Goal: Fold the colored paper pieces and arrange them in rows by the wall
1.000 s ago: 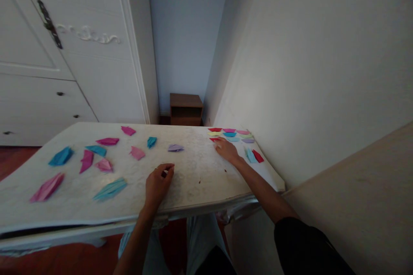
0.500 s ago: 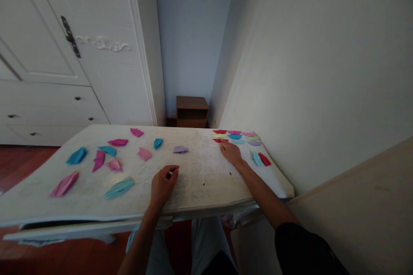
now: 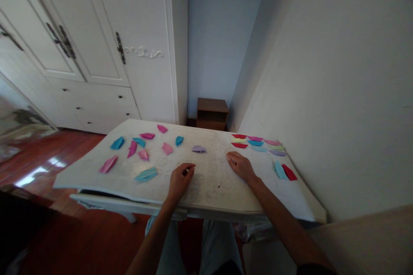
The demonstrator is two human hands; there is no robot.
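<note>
Over the front middle of the table hovers or rests my left hand (image 3: 181, 180), its fingers curled and thumb meeting the fingertips, with nothing visible in it. Nearest to it is a lavender folded paper boat (image 3: 199, 149). My right hand (image 3: 240, 166) is just in front of the lined-up boats, fingers loosely bent and thumb a little apart, holding nothing I can see. Beyond its fingertips lies a red paper boat (image 3: 239, 145), the nearest of a column with a yellow boat (image 3: 238, 140) and another red boat (image 3: 239, 136).
Pink and blue paper boats lie scattered on the table's (image 3: 106, 180) left half. A light-blue boat (image 3: 280, 170) and a red boat (image 3: 289, 172) sit at right, near the wall (image 3: 338, 94). Behind stand a white wardrobe (image 3: 148, 86) and a brown nightstand (image 3: 212, 105).
My right hand has let go of the near red boat and drawn back toward me. My left hand keeps its pose. The view has swung left.
</note>
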